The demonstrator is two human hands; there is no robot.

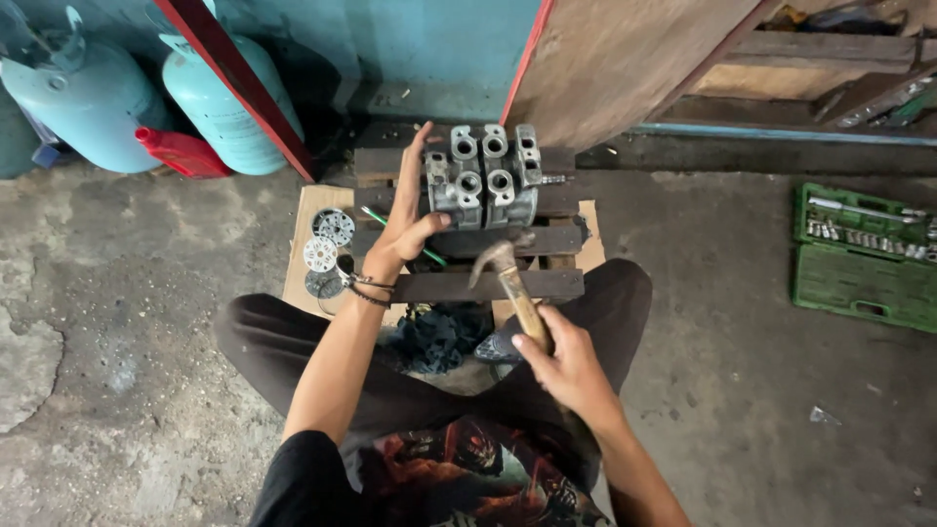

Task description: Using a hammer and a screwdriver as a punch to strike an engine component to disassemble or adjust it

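Steadying the grey cast-metal engine part with its rows of round ports [485,181], the left hand [410,220] lies spread against its left side, fingers open and pressed flat, thumb hooked toward the lower edge. The casting sits on a low stand of dark wooden slats [459,285] set on a sheet of pale cardboard [307,244], just in front of the seated person's knees. The right hand [561,366] has its fingers closed around the wooden handle of a claw hammer [508,273], whose steel head hangs just below the casting's near edge.

The likeliest trouble, as I judge it, is the thumb: it rests very near where the hammer head hovers, so a glancing stroke could catch it. A hard blow on thin cast metal could also chip or crack a port wall, and the casting could skid across the slats if the open palm does not brace it enough. The round perforated metal discs [327,239] lie near the stand's left edge and could be knocked about.

Hard to make out: the hammer head is motion-blurred, so whether it touches the casting cannot be told. The casting's underside and far face are hidden. A thin green rod [376,216] runs under the left hand, its length covered. The dark crumpled cloth [439,337] in the lap hides whatever lies below. The green case of sockets [859,283] is cut off at the right edge.
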